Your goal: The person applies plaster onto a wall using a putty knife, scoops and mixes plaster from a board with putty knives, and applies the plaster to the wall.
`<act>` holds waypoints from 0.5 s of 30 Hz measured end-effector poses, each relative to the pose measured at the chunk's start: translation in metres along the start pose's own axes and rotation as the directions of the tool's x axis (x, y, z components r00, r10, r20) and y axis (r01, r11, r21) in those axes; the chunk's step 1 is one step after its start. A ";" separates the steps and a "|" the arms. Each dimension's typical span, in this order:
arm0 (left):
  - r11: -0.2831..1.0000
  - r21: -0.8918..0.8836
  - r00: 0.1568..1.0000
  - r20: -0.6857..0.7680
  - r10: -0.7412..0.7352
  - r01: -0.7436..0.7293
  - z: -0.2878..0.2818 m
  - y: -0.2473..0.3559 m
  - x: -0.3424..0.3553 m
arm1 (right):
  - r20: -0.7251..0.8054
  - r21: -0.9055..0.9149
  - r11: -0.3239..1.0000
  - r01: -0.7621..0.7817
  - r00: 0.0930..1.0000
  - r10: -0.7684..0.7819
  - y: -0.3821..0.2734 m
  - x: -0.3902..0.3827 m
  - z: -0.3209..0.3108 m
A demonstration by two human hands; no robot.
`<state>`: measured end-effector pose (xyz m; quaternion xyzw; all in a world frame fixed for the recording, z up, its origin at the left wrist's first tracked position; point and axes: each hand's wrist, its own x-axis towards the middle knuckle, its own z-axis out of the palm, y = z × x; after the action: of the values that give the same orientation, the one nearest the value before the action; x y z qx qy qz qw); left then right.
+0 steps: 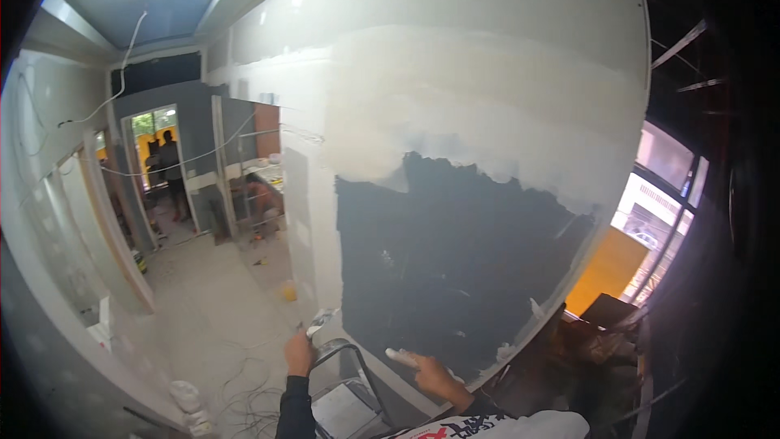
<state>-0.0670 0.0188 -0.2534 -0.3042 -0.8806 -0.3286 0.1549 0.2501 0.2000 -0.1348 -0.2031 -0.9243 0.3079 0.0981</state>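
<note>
My left hand (299, 352), low in the centre, is closed on a putty knife (319, 324) with white compound on it. To its right, my right hand (432, 375) grips a second tool (401, 356) coated in white, perhaps a filling knife; its exact kind is unclear. Both are near the foot of the wall panel before me, which has a dark grey patch (459, 264) below an uneven off-white coat (487, 89). A metal stepladder's black rail (360, 362) and pale top (345, 406) sit just below my hands.
Cables (244, 394) trail over the pale floor (195, 301). One person (169, 167) stands in a far doorway; another (260, 199) bends in a side room. A yellow object (288, 291) lies nearby. At right are a window (654, 219), yellow panel (609, 264) and dark clutter (601, 341).
</note>
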 end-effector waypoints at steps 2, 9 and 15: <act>0.992 0.062 0.994 0.006 -0.112 0.112 -0.030 0.000 -0.016 | -0.100 0.196 0.977 0.085 0.993 -0.067 0.020 0.021 -0.006; 0.889 0.208 0.907 0.012 -0.420 0.409 -0.052 -0.033 -0.074 | -0.101 0.342 0.906 0.249 0.968 -0.228 -0.002 0.126 -0.006; 0.843 -0.169 0.811 -0.233 -0.537 0.510 -0.025 -0.018 -0.089 | -0.061 -0.178 0.806 0.565 0.811 -0.582 -0.081 0.205 -0.009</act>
<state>-0.0086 -0.0473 -0.2859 -0.0090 -0.8831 -0.4401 0.1624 0.0431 0.2350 -0.0669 0.0619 -0.9559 0.1809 0.2227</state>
